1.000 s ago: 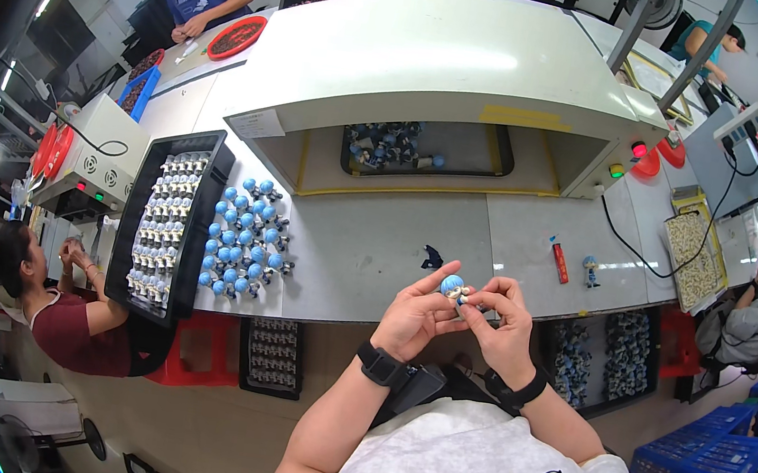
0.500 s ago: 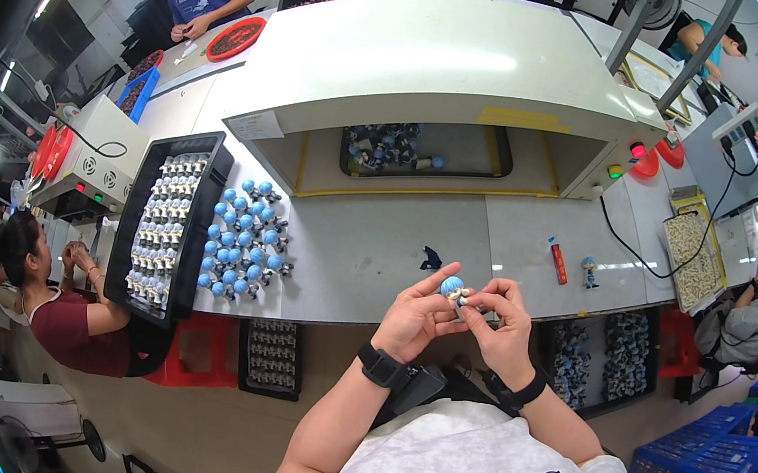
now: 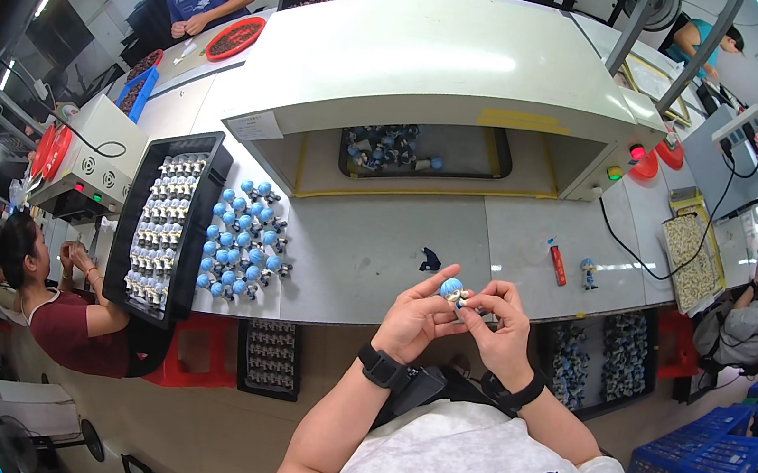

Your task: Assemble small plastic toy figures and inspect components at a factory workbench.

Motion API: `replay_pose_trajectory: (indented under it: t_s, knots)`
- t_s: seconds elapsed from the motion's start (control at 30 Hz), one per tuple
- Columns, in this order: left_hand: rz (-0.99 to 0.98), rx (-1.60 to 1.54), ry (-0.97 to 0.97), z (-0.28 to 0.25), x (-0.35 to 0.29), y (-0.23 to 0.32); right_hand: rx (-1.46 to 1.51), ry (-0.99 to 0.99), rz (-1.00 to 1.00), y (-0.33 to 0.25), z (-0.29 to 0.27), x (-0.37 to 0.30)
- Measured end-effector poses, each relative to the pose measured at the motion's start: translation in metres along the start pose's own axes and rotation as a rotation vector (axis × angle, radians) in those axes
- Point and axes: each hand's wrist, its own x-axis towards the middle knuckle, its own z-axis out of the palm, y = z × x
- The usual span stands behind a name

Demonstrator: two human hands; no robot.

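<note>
A small figurine (image 3: 452,288) with a round, light-blue top is held between my hands, just off the table's front edge. My left hand (image 3: 414,315) grips it from the left, fingers around the head. From the right, the fingertips of my right hand (image 3: 499,323) pinch its lower part, which they partly hide. A dark scrap (image 3: 430,260) lies on the table beyond my left hand. To the right are a red tube (image 3: 557,263) and another blue-topped figurine (image 3: 590,273). Many similar blue-headed figurines (image 3: 244,240) are spread on the table at left.
A black tray (image 3: 219,163) of figurines in rows sits at far left. Ahead stands a white tunnel-like machine (image 3: 442,49), with a tray of figurines inside. Below the table's right side is another black bin (image 3: 602,400). Blue crates (image 3: 693,469) stand at lower right. Co-workers sit around.
My hands stay in almost the same place, with the figurine still between them. The co-worker at the far left back has shifted their head slightly.
</note>
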Motion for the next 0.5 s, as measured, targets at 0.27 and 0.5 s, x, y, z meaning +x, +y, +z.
replay_pose_trajectory:
  t_s: [0.27,0.5]
  knots:
    - [0.005,0.000,0.000,-0.0019,-0.0001,-0.0013,-0.013,-0.002,0.001,0.0006,0.0003,-0.0013]
    - [0.006,0.007,0.002,-0.0017,-0.0009,-0.0019,-0.016,-0.010,0.003,0.0028,-0.0003,-0.0029]
